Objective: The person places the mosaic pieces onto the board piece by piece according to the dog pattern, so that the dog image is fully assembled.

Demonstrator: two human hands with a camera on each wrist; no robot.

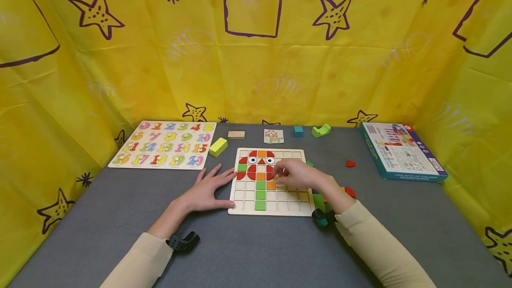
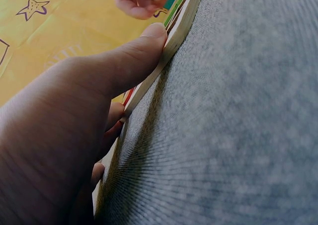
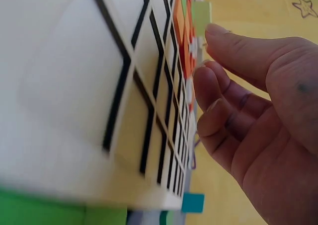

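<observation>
A wooden grid board (image 1: 245, 195) lies on the table with coloured tiles set in its cells. Red curved pieces, two eye tiles and an orange tile (image 1: 261, 176) fill its upper left part. Below them runs a column of green tiles (image 1: 260, 194), with another orange tile (image 1: 271, 185) beside the top one. My left hand (image 1: 203, 194) is spread at the board's left edge, thumb on the rim (image 2: 180, 38) in the left wrist view. Over the middle of the board hovers my right hand (image 1: 297, 174). Its fingers are loosely bent, with a gap between thumb and index and nothing held.
Left of the board lies a number puzzle (image 1: 160, 145), with a yellow block (image 1: 218, 147) beside it. A picture card (image 1: 274, 136), a teal block (image 1: 298, 131) and a green curved block (image 1: 321, 131) stand behind. Loose pieces, partly under my right arm, and a box (image 1: 404, 151) lie right.
</observation>
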